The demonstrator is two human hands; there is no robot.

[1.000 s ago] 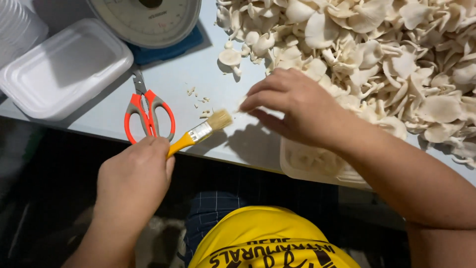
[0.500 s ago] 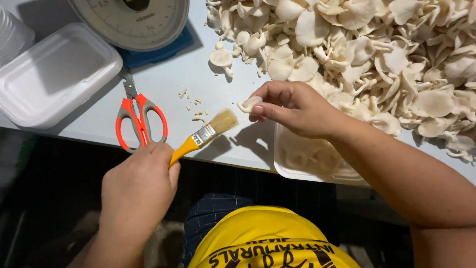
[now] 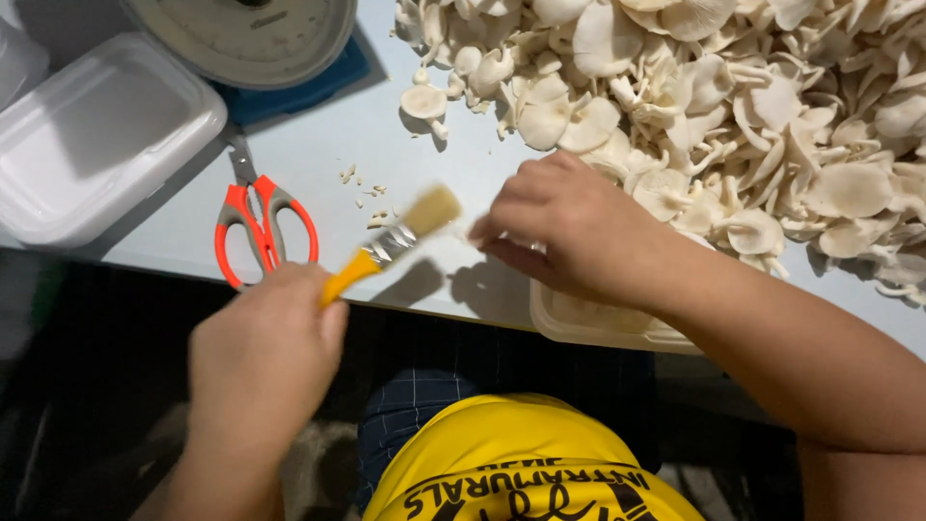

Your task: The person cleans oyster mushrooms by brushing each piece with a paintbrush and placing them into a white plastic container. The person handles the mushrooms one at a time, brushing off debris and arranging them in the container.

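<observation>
1. Left hand [image 3: 258,357] is clamped on the brush [image 3: 391,244]; its long axis slants up-right, bristles toward the right hand [image 3: 564,232].
2. Right hand, fingers together, pinches something pale, hidden, just beside the bristles over the tabletop [image 3: 338,125].

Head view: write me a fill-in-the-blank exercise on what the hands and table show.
1. The left hand grips a paintbrush with a ____ handle.
2. The scissors lying on the table have ____ handles.
3. The right hand rests beside a heap of pale ____.
4. The empty white tray sits to the ____ of the scissors.

Missing words: yellow; orange; mushrooms; left
</observation>
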